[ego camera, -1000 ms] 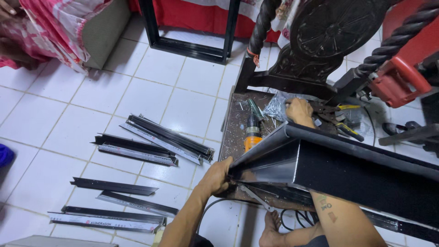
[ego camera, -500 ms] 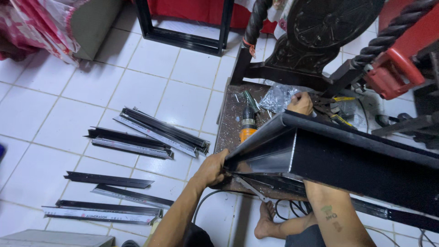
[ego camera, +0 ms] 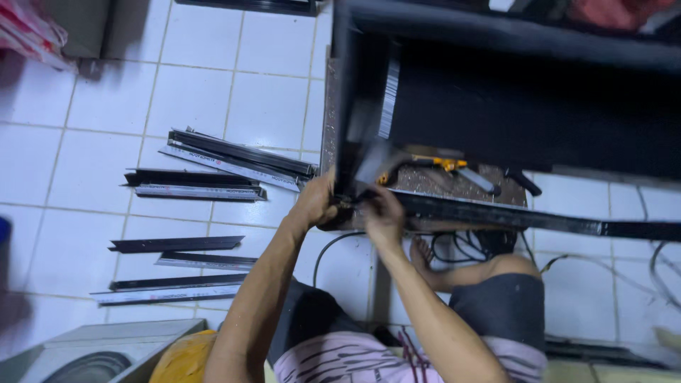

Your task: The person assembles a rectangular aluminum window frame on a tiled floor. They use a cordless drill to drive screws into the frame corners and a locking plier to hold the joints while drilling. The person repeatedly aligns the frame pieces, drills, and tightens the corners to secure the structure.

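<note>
Both hands meet at the near lower corner of a large black metal frame (ego camera: 511, 92) that fills the upper right of the view. The left hand (ego camera: 317, 203) is curled around the bottom end of the frame's upright corner post, fingers closed on it, so the post rises straight up from the grip. The right hand (ego camera: 381, 213) sits just beside it, touching the same corner where a long black bar (ego camera: 539, 218) runs off to the right; its fingers are bent in toward the joint, but motion blur hides whether they are clamped on the metal or pinching something small there, so I cannot tell. The frame therefore lies above and to the right of both hands, with only its corner inside the grip. Under the frame is a speckled brown board (ego camera: 433, 181) carrying a tool with a yellow and black handle (ego camera: 443, 164). On the white tiled floor (ego camera: 92, 99) to the left, well apart from the hands, lie several black and silver metal strips (ego camera: 237, 159), some in stacked pairs. Black cables (ego camera: 461, 248) loop on the tiles near the person's bare foot (ego camera: 423, 255), and a bent knee in dark shorts (ego camera: 500, 301) shows below the right forearm.
</note>
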